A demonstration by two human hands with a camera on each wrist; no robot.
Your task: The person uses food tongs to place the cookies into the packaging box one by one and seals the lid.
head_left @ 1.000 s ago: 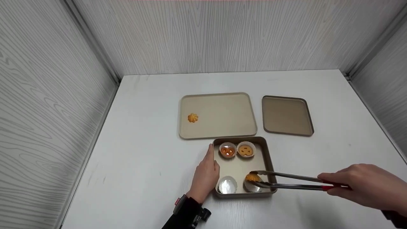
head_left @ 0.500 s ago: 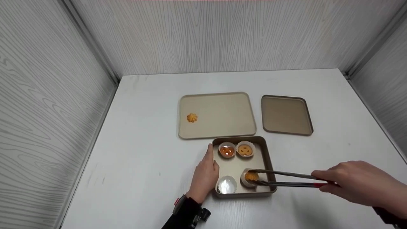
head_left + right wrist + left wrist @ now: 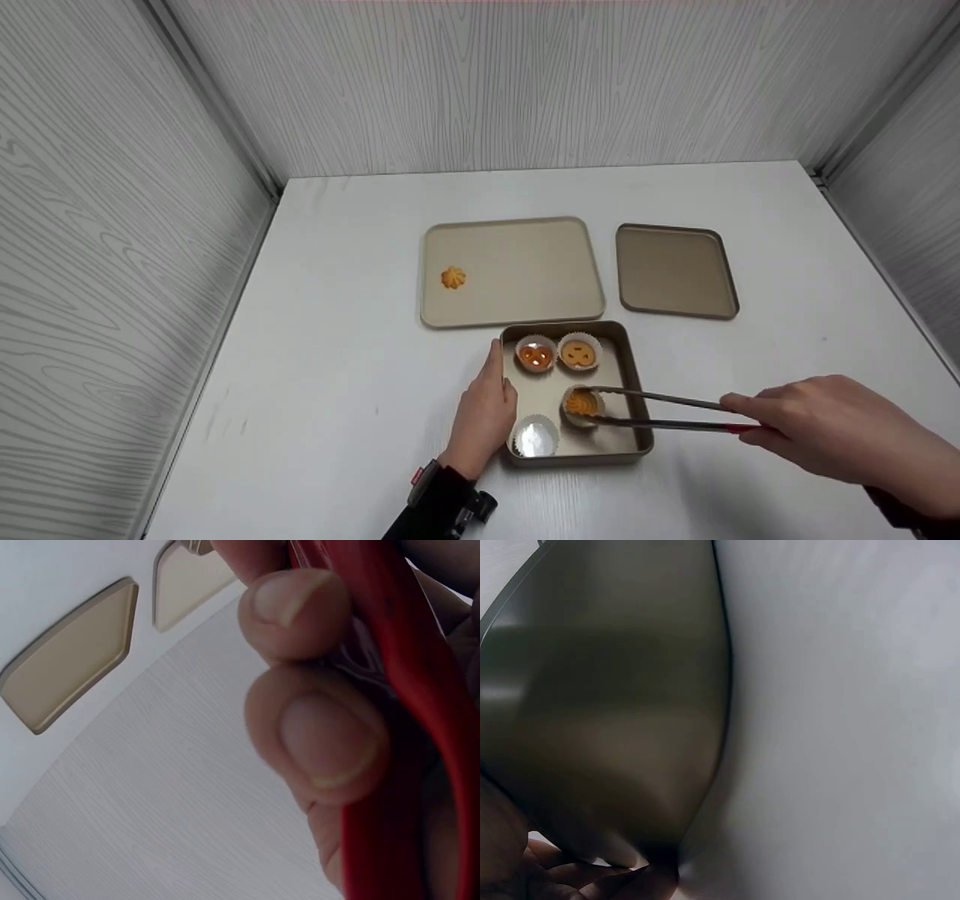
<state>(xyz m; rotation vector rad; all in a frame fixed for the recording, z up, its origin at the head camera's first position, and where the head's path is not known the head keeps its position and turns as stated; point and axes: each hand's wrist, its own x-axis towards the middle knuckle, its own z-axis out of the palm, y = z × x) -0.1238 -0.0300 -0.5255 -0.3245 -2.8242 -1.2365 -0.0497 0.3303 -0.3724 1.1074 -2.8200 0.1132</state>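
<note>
My left hand (image 3: 484, 420) grips the left wall of a deep square baking tin (image 3: 641, 435), fingers along its outside and thumb at the rim. My right hand (image 3: 817, 427) holds metal tongs (image 3: 675, 425) with red handles (image 3: 397, 645). The tong tips stand on either side of a ridged piped cookie (image 3: 582, 403) inside a white paper cup (image 3: 589, 422). Left and in front of it lies another paper cup (image 3: 535, 436) with nothing in it. At the tin's back, two more cups hold a glossy orange-topped cookie (image 3: 535, 358) and a pretzel-shaped cookie (image 3: 577, 354).
Behind the tin lies a beige rectangular tray (image 3: 525, 270) with one star-shaped piped cookie (image 3: 453, 277) at its left. A brown shallow square lid or tray (image 3: 675, 271) lies at right. Pale wood-grain panels (image 3: 480, 82) enclose the white table (image 3: 337, 315) at back and sides.
The tongs lower the piped cookie into the front-right paper cup, then cup and cookie shift left and back in the tin. My right hand moves left; the left hand stays in place.
</note>
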